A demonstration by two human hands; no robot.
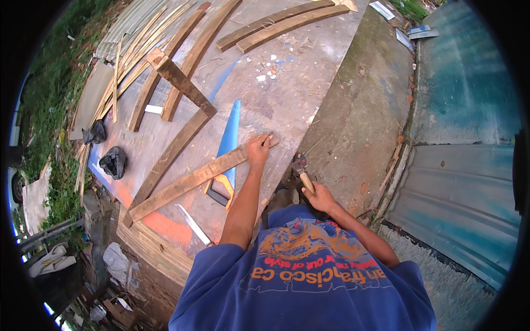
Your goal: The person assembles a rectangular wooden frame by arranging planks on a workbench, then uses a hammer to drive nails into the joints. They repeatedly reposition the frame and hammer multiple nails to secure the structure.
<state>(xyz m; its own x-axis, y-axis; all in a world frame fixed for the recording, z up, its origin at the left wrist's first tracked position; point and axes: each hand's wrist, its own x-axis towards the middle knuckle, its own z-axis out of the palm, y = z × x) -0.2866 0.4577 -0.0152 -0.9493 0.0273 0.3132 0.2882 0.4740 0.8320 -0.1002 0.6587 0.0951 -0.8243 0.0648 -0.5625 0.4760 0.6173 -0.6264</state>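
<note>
Wooden plank (193,179): long, weathered, lying flat and slantwise on the surface (287,99), one end near the edge closest to the person, the other under the left hand.
Left hand (258,150): pressed flat on the plank's far end, fingers spread wide, nothing enclosed.
Right hand (319,197): grip closed around a hammer's wooden handle.
Hammer (301,168): dark head up, held just off the surface's right edge, near the plank's end.
Handsaw (226,151): blue blade, orange-and-black handle; lies under the plank, crossing it.
Further planks: one curved piece (168,157) alongside the first; several more toward the far edge.
Two black bags (113,161): at the left edge.
Metal strip (193,225): pale, near the closest edge.
</note>
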